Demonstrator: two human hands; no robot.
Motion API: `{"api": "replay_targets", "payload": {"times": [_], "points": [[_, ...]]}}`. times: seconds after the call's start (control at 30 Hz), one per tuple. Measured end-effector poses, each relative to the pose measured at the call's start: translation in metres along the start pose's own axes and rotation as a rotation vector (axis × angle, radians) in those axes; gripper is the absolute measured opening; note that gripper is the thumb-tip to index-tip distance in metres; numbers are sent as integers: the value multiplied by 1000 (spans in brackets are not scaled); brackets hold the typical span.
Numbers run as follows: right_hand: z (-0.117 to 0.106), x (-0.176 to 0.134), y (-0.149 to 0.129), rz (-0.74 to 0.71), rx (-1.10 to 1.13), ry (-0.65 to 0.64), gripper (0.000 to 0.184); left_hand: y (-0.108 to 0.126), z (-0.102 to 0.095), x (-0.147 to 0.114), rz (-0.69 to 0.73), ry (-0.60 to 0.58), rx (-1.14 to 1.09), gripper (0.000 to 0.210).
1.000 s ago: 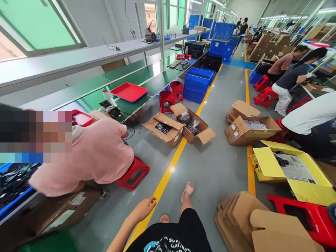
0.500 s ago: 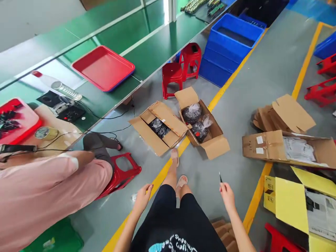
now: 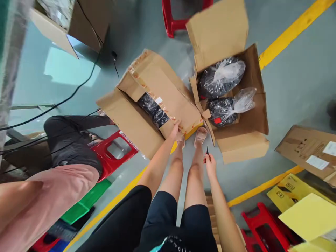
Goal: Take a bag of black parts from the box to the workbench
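Note:
My left hand [image 3: 174,131] is at the near edge of a brown carton [image 3: 168,84], its fingers closed on the edge of a flap. Through a gap between this carton's flaps, black items in clear plastic [image 3: 153,109] show. In my right hand [image 3: 210,164] is a thin, pointed black tool [image 3: 207,149], gripped in closed fingers with its tip upward; its exact kind is unclear. Just beyond it stands an open carton [image 3: 253,119] holding two knotted clear bags of black items, the far bag [image 3: 219,80] and the near bag [image 3: 223,110], with red patches.
A seated person in a pink top [image 3: 70,189] is on my left, beside a red stool [image 3: 115,150] and a black cable [image 3: 78,87]. Another red stool [image 3: 170,26] stands beyond the cartons. To the right are a closed-looking carton [image 3: 309,150], yellow boxes [image 3: 309,217] and red stools [image 3: 267,224].
My view has moved closer and down to the two cartons. My left hand has gone forward from beside my leg onto the carton flap. My right hand has come inward, still holding the tool.

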State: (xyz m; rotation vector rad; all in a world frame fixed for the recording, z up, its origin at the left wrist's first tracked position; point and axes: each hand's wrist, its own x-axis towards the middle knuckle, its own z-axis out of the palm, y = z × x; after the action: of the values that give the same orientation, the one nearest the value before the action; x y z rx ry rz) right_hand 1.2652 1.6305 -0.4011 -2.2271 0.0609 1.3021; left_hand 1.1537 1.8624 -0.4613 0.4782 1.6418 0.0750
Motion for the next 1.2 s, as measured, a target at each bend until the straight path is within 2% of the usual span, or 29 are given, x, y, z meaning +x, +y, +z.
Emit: {"api": "replay_targets", "payload": {"times": [0.07,0.17,0.3,0.4,0.53,0.67,0.9,1.07,1.2], "points": [[1,12,-1,56,-48,-32,64,8,12,6,-16,1,18,40],[-2,25,-15,96,-151,-76,57,29,19,0,1,27,128,34],[0,47,-57,37,-348,-100,35,60,23,-16,100,46,326,25],[12,69,-90,-35,-493,-126,30,73,24,-24,122,63,433,24],[35,92,-118,-63,-660,-164,32,74,21,-27,123,75,496,26],[50,96,-127,-76,-775,-178,33,67,18,-23,144,68,491,26],[56,95,-133,-86,-882,-178,34,62,19,-21,136,65,443,25],[57,102,-134,-92,-923,-185,35,66,23,-23,131,63,405,22],[67,108,-136,-116,-926,-196,34,72,26,-23,141,75,414,21]]}}
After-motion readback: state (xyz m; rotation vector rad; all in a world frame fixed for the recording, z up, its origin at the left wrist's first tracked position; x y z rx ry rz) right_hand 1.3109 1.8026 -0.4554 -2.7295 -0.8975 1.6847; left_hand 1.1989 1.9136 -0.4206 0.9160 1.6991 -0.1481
